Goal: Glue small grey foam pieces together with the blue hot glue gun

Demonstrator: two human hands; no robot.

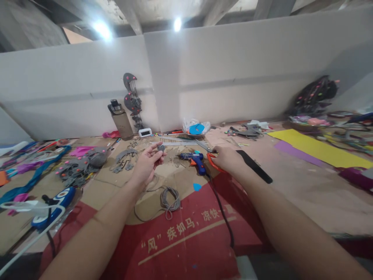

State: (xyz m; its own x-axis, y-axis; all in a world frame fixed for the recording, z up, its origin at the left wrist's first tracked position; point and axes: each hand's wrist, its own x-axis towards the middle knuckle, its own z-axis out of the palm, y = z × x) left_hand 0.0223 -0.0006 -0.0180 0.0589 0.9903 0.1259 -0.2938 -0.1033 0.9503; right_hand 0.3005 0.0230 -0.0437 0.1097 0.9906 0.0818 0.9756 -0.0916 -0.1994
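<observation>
My left hand (149, 160) pinches a small grey felt piece (161, 147) between thumb and fingertips, above the cardboard. From it hangs what may be a grey cord, though I cannot tell if they are joined. My right hand (226, 157) is closed round the orange handles of a pair of scissors (212, 160), their blades pointing away to the left. Between the hands lies a blue glue gun (198, 158) with an orange trigger. A coil of grey cord (170, 199) rests nearer to me. Cut grey felt shapes (126, 158) lie left of my left hand.
A bottle (121, 122) and a white digital clock (145, 132) stand by the wall. Yellow felt (320, 148) covers the right side. A blue power strip (55, 206) lies at left. The glue gun's black cable (220, 206) runs to the front edge.
</observation>
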